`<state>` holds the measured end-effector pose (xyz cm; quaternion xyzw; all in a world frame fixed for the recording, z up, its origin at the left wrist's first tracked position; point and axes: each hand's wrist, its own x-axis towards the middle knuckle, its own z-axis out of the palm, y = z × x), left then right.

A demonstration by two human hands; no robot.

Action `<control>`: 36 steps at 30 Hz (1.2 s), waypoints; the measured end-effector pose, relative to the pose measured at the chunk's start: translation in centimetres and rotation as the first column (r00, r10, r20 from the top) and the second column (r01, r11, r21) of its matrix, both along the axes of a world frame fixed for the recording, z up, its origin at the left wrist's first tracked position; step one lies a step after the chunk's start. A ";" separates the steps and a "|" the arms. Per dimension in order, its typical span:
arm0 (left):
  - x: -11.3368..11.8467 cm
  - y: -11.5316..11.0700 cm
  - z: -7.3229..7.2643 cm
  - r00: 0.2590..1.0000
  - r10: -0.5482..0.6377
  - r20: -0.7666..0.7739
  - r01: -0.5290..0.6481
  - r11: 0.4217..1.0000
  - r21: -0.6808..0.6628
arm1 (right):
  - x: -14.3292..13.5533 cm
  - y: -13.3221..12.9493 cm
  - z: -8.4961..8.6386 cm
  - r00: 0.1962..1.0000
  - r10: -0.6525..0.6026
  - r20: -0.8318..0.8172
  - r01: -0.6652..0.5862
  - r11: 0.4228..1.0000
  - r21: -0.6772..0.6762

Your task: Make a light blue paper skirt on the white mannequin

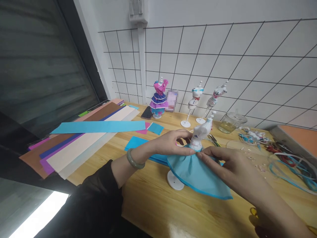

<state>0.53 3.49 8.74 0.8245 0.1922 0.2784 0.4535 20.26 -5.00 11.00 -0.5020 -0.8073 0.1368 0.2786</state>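
Observation:
A small white dress form [201, 131] leans to the right between my hands, its round white base [175, 180] showing below. Around its waist hangs a light blue skirt [198, 173] with a darker blue hem, gathered in folds at the top. My left hand [175, 142] curls round the waist from the left, the thumb pressing the skirt's top edge; its other fingertips are partly hidden behind the form. From the right, my right hand [229, 165] pinches the same edge with thumb and forefinger, close to the left thumb.
Left lie long coloured paper strips [74, 148], a blue strip [99, 127] across them. Behind stand a dressed form [158, 100] and two bare ones [195, 97], with a phone [147, 112]. Right are a glass teapot [229, 123], scissors [215, 140] and tangled ribbons [292, 165].

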 end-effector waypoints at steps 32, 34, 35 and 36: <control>0.1 -0.2 0.0 0.998 0.013 -0.059 -0.009 0.998 0.065 | 0.3 0.4 -0.5 0.981 -0.139 -0.134 0.119 0.981 -0.152; 0.0 -0.2 0.0 0.998 0.005 -0.060 -0.001 0.997 0.073 | 0.4 0.5 -0.7 0.978 -0.141 -0.151 0.113 0.977 -0.181; 0.0 -0.1 0.0 0.998 -0.004 -0.060 0.009 0.997 0.076 | 0.5 0.6 -0.8 0.976 -0.144 -0.163 0.110 0.974 -0.199; -0.1 -0.1 0.0 0.998 -0.016 -0.062 0.021 0.997 0.079 | 0.5 0.6 -0.8 0.973 -0.148 -0.176 0.108 0.970 -0.220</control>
